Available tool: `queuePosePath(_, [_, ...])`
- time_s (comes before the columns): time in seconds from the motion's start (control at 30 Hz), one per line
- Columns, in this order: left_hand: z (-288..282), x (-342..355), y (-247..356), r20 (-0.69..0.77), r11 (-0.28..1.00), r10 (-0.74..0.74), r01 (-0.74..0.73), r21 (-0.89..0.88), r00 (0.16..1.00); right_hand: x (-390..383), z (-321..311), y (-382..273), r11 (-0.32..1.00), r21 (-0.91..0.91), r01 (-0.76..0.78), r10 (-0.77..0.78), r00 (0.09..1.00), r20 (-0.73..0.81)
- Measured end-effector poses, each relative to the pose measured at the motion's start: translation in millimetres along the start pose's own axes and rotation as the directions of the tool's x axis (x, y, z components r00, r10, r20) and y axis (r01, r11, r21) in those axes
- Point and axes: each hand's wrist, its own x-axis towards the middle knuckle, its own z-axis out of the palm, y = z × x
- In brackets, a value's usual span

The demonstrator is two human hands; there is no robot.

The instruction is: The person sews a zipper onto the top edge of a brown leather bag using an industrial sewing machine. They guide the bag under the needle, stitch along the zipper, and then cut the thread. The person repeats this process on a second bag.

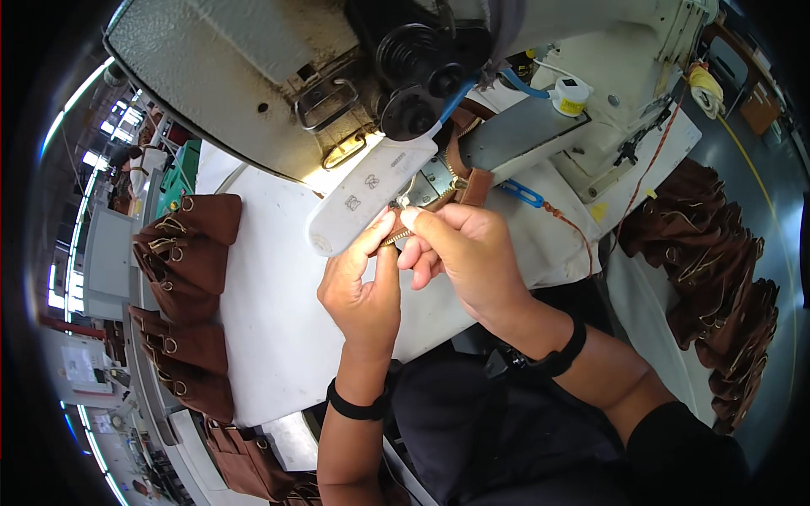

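Hands, two, meeting in front of the sewing machine (228, 84). Left hand (361, 291): upright on a raised forearm, thumb and forefinger grasping the edge of a zippered brown leather piece (477, 187), just beside the machine's white bar (359, 207). Right hand (483, 253): slanting in toward the machine from its right front, thumb and forefinger tips drawn into a pinch over the same piece, remaining fingers loosely curled — cannot tell whether gripping anything. Black bands on both wrists. Brown bags (196, 253) on the tabletop (274, 312), left front of machine; brown leather pile (692, 244), right of machine — well apart.
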Motion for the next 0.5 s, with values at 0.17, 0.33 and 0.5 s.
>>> queuePosePath(0.17, [0.0, 2.7, 0.9, 0.002, 0.998, 0.049, -0.049, 0.043, 0.999, -1.0, -0.7, 0.1, 0.998, -0.054, 0.035, -0.035, 0.999, 0.011])
queuePosePath(0.33, [1.3, 2.4, 2.9, -0.001, 0.997, 0.057, -0.057, 0.053, 0.998, -0.4, 2.0, -1.2, 1.0, -0.002, -0.005, 0.005, 1.0, -0.012])
queuePosePath(0.5, [1.9, 2.7, 4.5, 0.012, 0.997, 0.065, -0.065, 0.044, 0.998, 0.0, 3.3, 1.0, 0.999, 0.051, 0.008, -0.006, 0.999, -0.039])
